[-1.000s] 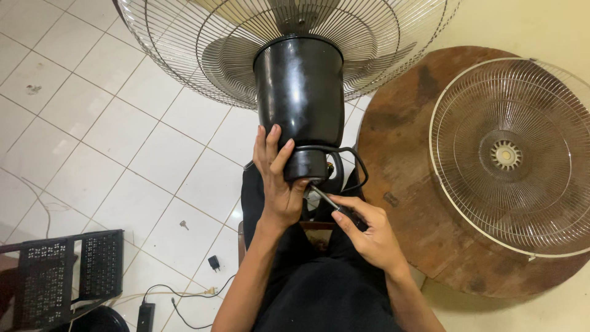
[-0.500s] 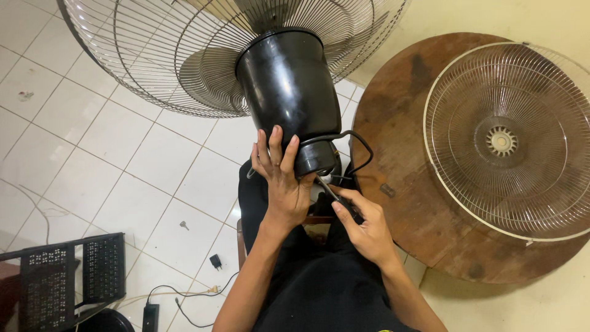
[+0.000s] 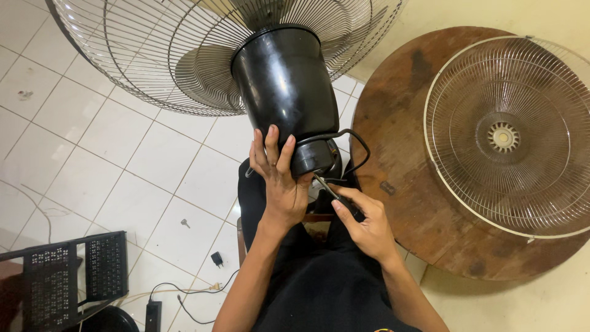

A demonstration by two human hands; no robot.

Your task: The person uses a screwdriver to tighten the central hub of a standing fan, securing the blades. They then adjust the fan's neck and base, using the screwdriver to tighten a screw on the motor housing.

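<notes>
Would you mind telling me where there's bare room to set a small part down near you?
The white floor tiles between the fan cage and black crate are mostly bare. The round table has a free strip left of the loose grille. It's crowded around both hands at the motor housing.

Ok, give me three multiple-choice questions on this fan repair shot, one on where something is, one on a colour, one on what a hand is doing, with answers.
1. Where does the loose wire fan guard lie?
A. on the round wooden table
B. on the tiled floor
C. on the person's lap

2. What colour is the fan's motor housing?
A. white
B. black
C. red

3. What is the right hand doing?
A. resting open on the table
B. gripping the power cord
C. holding a screwdriver to the housing's base

Answers: 1 A, the guard rests flat on the brown tabletop; 2 B, the housing is glossy black; 3 C, the tool's tip points at the base while the left hand steadies the housing.
</notes>
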